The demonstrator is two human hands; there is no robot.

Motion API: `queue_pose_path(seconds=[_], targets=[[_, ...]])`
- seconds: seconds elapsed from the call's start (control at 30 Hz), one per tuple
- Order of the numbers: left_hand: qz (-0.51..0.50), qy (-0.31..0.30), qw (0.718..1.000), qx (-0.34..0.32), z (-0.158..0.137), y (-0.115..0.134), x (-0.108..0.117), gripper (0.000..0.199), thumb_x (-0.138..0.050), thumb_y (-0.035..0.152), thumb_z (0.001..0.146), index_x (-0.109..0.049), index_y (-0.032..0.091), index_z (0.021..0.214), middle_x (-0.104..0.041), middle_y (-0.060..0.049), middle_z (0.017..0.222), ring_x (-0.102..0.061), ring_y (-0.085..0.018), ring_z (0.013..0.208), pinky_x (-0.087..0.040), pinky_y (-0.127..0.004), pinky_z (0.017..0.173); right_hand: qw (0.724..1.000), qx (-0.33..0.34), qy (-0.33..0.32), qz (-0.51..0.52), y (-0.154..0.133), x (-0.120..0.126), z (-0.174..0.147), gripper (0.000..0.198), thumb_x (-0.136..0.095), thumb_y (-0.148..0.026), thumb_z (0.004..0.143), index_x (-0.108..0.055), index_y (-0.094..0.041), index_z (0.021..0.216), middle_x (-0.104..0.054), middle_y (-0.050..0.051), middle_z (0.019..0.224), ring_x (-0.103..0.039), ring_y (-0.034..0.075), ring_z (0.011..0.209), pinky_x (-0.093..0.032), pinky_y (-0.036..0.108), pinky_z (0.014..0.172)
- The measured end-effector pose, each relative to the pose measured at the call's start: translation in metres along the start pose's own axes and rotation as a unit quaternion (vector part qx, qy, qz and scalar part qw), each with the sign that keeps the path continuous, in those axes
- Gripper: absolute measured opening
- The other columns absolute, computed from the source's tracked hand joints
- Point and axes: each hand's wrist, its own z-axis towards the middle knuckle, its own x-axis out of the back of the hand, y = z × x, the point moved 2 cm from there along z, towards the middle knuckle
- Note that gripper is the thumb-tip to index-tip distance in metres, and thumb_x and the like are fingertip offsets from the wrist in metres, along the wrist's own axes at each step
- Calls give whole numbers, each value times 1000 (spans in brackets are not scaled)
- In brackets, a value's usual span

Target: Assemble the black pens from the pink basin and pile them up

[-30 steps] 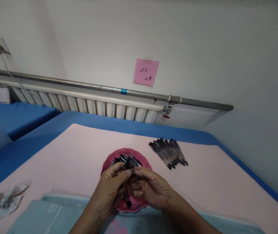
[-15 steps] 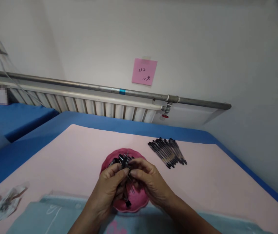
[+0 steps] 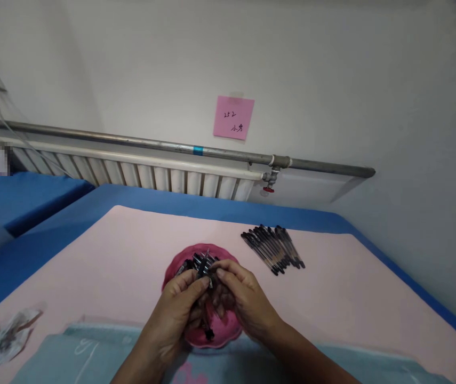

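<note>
Both hands are over a pink scalloped bowl (image 3: 228, 332) that holds black and clear pen parts (image 3: 204, 261). My left hand (image 3: 180, 301) is closed, its thumb and forefinger pinching a small black pen part (image 3: 210, 282). Facing it, my right hand (image 3: 244, 296) has its thumb and forefinger pressed together close to that part. What those right fingertips hold is too small and dark to make out. One more pen piece with a black end (image 3: 209, 334) lies low in the bowl, partly covered by the left fingers.
Several black-capped pens (image 3: 273, 249) lie in a slanted row on the pink mat (image 3: 332, 288), right of the bowl. A teal cloth (image 3: 103, 352) runs along the near edge. Crumpled stained tissue (image 3: 1, 341) lies at left. A radiator (image 3: 172, 178) and pipe stand behind the table.
My right thumb and forefinger have shifted slightly at the small part, and more of its light tip shows under my left thumb. The whole view has drifted slightly.
</note>
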Motion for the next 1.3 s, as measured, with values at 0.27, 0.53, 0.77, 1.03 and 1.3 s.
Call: queue_pose_path(seconds=[0.27,0.53,0.77,1.03,1.3], targets=[[-5,24,1000,0,0,0,-1,35,-79,37,60,-58,16,79,-43,10,42,-28,0,31,-15,-13,34,999,0,-34,1,0,1,-1,21,-70,-24,70,-61,-19,88,-61,-4,58,-51,7,43,-41,19,42],[17,8,999,-44,1,-1,3,37,-65,48,73,-49,17,60,-41,7,46,-22,-2,36,-12,-18,35,999,13,26,19,-12,13,6,19,-70,-25,71,-63,-18,87,-60,-3,57,-50,7,41,-35,18,40],[42,22,998,-31,0,-14,-4,40,-72,50,65,-52,17,57,-41,5,48,-28,-5,42,-19,-19,40,991,45,86,90,-23,22,12,23,-78,-29,63,-63,-17,76,-61,-3,57,-51,8,46,-40,20,45],[59,5,998,-37,-1,-9,-5,33,-72,46,66,-59,16,61,-44,4,50,-34,-8,47,-26,-20,43,995,36,78,56,-18,19,10,20,-75,-29,66,-64,-17,77,-61,-3,58,-49,6,45,-34,18,44],[63,3,998,-26,-2,-11,-5,37,-70,50,67,-55,17,60,-35,7,46,-22,-4,40,-12,-20,37,996,36,74,40,-17,18,8,19,-74,-29,68,-64,-17,77,-59,-3,57,-47,7,45,-33,19,46]])
